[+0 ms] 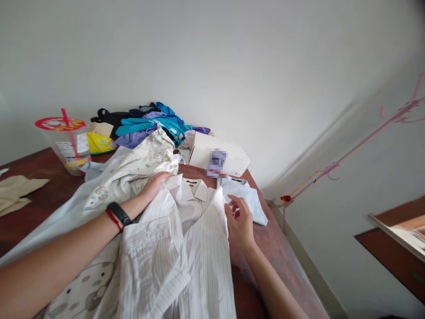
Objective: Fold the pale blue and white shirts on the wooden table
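A white striped collared shirt [207,248] lies spread on the brown table, its collar pointing away from me and one sleeve folded across its front. My left hand [158,184] rests at the shirt's left shoulder; its fingertips are partly hidden, so I cannot tell whether they grip the cloth. Just off the shirt's right edge, my right hand [239,219] hovers with bent fingers apart and nothing in them. Beyond that hand lies a folded light blue garment [254,201]. White cloth with a cartoon print [133,170] sits under and left of my left forearm.
A white box [229,153] stands behind the shirt against the wall. Blue, purple and black clothes [159,122] are heaped at the back. A plastic cup with a straw [64,146] stands at left, near a yellow packet [99,142]. A pink coat rack [345,155] leans at right.
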The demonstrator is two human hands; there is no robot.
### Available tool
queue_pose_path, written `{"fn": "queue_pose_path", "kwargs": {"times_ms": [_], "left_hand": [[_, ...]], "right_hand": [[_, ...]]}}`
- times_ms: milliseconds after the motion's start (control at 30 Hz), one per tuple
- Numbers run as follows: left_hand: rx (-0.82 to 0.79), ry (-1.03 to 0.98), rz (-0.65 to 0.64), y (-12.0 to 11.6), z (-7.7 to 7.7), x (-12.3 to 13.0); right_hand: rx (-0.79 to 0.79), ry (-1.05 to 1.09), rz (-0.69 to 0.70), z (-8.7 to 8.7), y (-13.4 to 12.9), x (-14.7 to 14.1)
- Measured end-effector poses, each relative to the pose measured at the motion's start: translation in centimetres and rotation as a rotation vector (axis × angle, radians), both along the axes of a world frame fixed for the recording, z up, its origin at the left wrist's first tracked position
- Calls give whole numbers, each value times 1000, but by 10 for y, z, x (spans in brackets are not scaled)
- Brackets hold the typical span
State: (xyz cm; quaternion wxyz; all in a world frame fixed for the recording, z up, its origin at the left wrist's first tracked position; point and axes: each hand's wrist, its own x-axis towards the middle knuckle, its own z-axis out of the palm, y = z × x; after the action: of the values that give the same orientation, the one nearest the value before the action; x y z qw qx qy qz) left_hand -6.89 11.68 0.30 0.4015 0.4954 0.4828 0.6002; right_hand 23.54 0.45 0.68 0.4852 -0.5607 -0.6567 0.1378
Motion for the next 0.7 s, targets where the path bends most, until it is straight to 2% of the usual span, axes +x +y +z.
{"fn": "queue_pose_path", "kwargs": {"times_ms": [133,167,233,467,700], "left_hand": [[-39,50,-21,0,-2,-2],[-45,62,-23,1,-2,-3],[-54,82,-36,2,-3,-4],[-26,158,-73,1,1,-1],[0,191,-78,-2,3,-1]], "right_hand": [[-257,-39,442,0,-13,-12],[-314,-89,520,-1,-15,-15],[-385,-185,588,-2,-17,-18],[-422,-223,546,-3,-14,-18],[-417,-94,428,-11,-12,-17]]}}
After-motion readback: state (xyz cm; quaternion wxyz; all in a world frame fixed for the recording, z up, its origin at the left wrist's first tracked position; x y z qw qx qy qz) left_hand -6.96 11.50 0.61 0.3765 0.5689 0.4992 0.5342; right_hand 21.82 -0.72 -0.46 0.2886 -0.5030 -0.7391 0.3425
